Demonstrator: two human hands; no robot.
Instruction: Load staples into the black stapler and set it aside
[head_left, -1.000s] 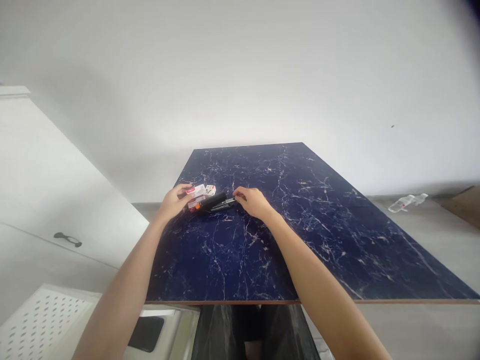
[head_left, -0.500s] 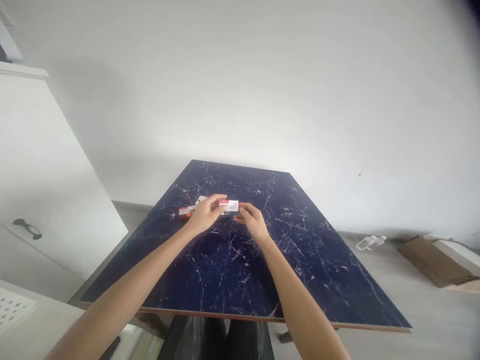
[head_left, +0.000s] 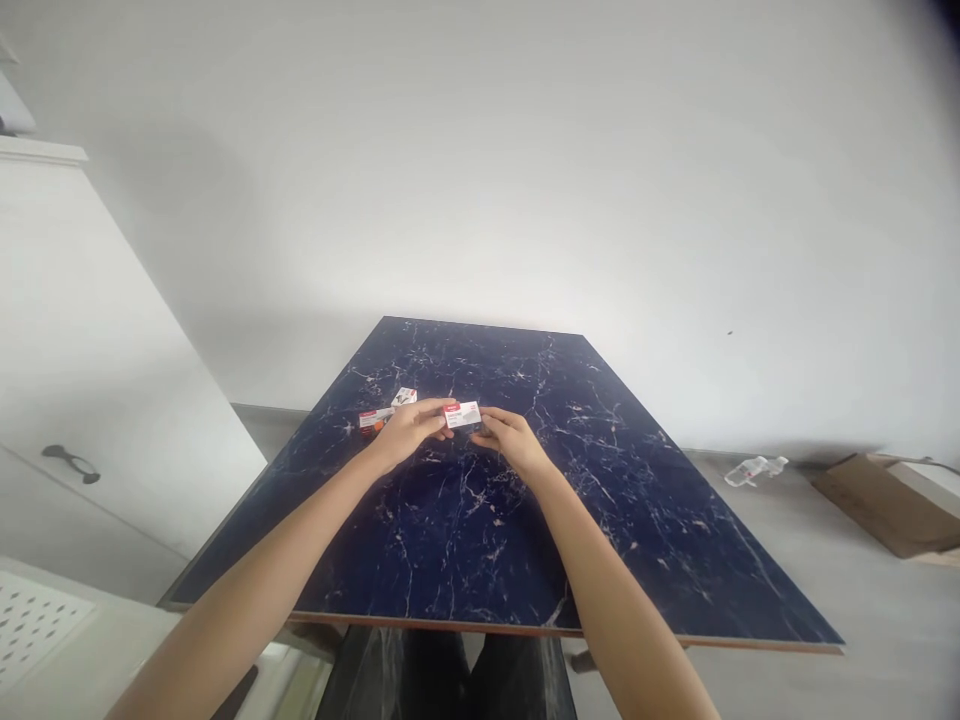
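A small white and red cardboard box (head_left: 463,414) is held up between my two hands over the dark blue marbled table (head_left: 465,520). My left hand (head_left: 411,430) pinches its left end, fingers behind and thumb in front. At the box's right end my right hand (head_left: 511,438) grips with thumb and fingers. Left of my left hand lies another red and white box (head_left: 373,418) with an orange patch, partly covered by that hand. Just behind it sits a white box with dark print (head_left: 404,396). The print on the boxes is too small to read.
A white cabinet (head_left: 105,350) with a dark handle (head_left: 71,464) stands on the left. On the floor to the right lie a clear plastic bottle (head_left: 754,470) and a brown cardboard box (head_left: 885,500). A pale wall (head_left: 510,180) rises behind the table.
The held box has tilted slightly and moved a little right in view, both hands still on it. The white box behind my left hand shows more fully. The camera view has shifted slightly.
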